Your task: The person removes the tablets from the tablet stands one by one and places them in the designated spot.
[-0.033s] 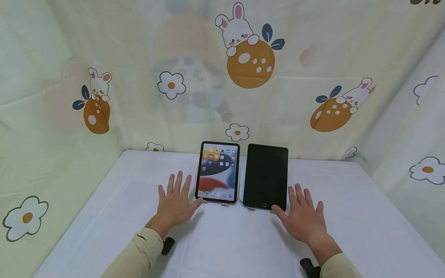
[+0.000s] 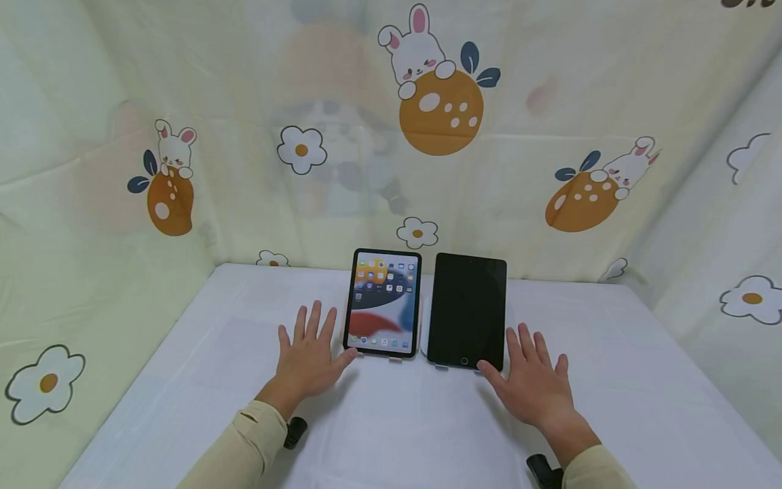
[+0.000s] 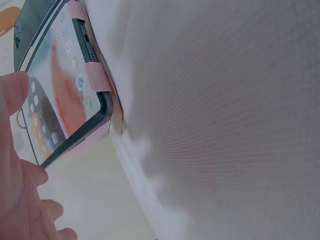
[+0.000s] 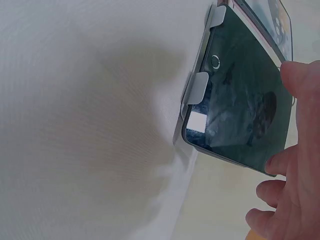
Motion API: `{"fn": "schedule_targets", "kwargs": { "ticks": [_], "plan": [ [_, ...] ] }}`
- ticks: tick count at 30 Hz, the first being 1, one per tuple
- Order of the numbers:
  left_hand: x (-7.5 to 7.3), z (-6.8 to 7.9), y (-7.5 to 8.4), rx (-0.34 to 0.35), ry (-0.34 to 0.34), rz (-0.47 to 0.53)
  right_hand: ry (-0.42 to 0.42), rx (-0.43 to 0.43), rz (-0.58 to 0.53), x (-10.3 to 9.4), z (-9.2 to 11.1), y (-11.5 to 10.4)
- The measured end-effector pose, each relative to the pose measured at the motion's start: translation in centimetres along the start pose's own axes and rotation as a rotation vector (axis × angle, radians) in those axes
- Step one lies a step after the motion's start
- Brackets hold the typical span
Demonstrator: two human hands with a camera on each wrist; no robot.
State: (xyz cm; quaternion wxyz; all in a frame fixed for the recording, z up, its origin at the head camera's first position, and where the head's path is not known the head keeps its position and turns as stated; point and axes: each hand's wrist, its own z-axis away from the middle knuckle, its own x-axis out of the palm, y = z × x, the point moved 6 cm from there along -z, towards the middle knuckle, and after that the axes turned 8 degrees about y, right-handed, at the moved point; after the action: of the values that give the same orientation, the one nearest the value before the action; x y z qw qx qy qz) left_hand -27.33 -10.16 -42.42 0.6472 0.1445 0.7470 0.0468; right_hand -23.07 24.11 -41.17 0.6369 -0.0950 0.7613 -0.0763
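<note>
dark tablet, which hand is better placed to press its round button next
Probably the right hand: in the head view it is spread beside the dark tablet, near the round button, while the left hand is by the lit tablet.

No whole word, brand or number is being rendered legibly. Dark brown lettering [image 2: 748, 3] is being carried at the top right of the printed curtain [image 2: 690, 75], but it is being cut off by the head view's top edge, so it can't be read. On the lit tablet [image 2: 381, 305], app icons [image 2: 398, 277] are being displayed in rows; any captions are being lost to small size. In the left wrist view, a round blue compass-like sign [image 3: 80, 83] is being shown beside a green icon [image 3: 88, 103]. On the dark tablet [image 2: 467, 305], only a ring mark [image 2: 464, 361] is being borne, near the bottom edge.
</note>
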Motion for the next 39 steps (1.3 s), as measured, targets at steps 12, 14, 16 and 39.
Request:
{"fn": "schedule_targets", "kwargs": {
  "ticks": [12,14,16,39],
  "plan": [
    [-1.9,-2.2,-0.8,-0.023,0.101,0.467,0.172,-0.057,-0.403,-2.2,-1.9,-2.9],
    [-2.3,-3.1,-1.2,-0.087,0.091,0.646,0.140,-0.050,-0.549,-2.3,-2.8,-3.9],
    [-2.3,-3.9,-1.6,-0.153,0.071,0.778,0.099,-0.039,-0.669,-2.1,-3.7,-4.9],
    [-1.1,-9.8,0.0,-0.299,-0.004,1.089,-0.067,0.089,-0.955,1.2,-10.6,-9.8]
  ]
}}
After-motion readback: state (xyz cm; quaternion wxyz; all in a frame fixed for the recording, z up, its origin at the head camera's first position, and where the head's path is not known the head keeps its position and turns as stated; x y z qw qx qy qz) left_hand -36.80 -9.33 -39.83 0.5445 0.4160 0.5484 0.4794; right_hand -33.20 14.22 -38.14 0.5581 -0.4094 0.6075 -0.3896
